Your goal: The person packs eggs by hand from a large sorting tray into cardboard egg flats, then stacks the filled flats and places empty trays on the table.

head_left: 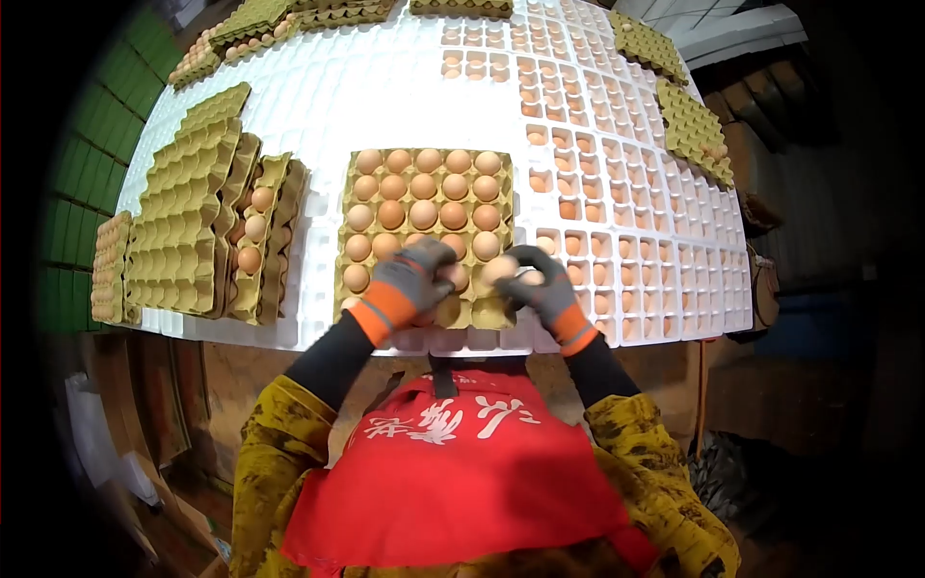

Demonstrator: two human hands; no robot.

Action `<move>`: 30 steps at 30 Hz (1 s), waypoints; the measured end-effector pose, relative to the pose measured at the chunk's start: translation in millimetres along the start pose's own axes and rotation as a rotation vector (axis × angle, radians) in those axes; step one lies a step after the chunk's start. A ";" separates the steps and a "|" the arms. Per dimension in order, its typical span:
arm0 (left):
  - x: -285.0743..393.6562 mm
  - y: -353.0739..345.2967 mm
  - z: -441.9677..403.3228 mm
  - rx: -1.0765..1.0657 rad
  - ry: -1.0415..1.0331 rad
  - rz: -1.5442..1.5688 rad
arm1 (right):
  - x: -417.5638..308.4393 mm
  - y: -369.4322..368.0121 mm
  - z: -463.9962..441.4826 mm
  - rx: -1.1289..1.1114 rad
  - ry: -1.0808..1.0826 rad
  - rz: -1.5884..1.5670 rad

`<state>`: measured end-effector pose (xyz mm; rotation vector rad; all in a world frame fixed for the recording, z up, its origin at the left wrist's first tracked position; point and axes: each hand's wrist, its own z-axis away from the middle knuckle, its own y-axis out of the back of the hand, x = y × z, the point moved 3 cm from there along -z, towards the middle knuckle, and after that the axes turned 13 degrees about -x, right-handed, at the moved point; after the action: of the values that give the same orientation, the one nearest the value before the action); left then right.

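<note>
A yellow-green egg tray (341,252) lies before me with rows of brown eggs in it; several cups at its near edge are bare. My left hand (412,275), in a grey and orange glove, is curled over the tray's front rows, its fingers closed against an egg (459,279) that they partly cover. At the tray's front right corner, my right hand (544,289), gloved alike, has its fingers closed around a light brown egg (498,271). Another egg (531,277) shows within that hand, under the fingers.
White foam trays (665,276) with square cells cover the table, many on the right holding eggs. Stacked pulp trays (178,226) stand at left, beside a tilted tray with eggs (252,231). More pulp trays (694,132) lie at the right edge and far side.
</note>
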<state>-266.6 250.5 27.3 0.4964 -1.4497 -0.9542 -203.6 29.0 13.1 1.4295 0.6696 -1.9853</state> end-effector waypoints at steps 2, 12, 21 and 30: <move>-18.7 9.0 11.5 -0.005 0.049 0.646 | -3.5 17.8 6.3 -0.056 0.268 -0.073; -13.9 26.6 -12.3 0.118 0.029 0.067 | -48.7 -13.6 -39.7 0.025 -0.014 1.571; 4.3 20.4 -43.9 -0.141 0.126 -0.457 | -74.5 57.4 -84.5 -0.072 -0.071 0.131; -145.4 153.5 -172.3 0.426 0.290 -0.087 | -90.6 115.7 -332.0 0.245 0.417 0.820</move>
<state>-43.8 407.2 41.8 0.9762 -1.3727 -0.6057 118.4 195.8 -4.6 1.8896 -0.0407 -1.1597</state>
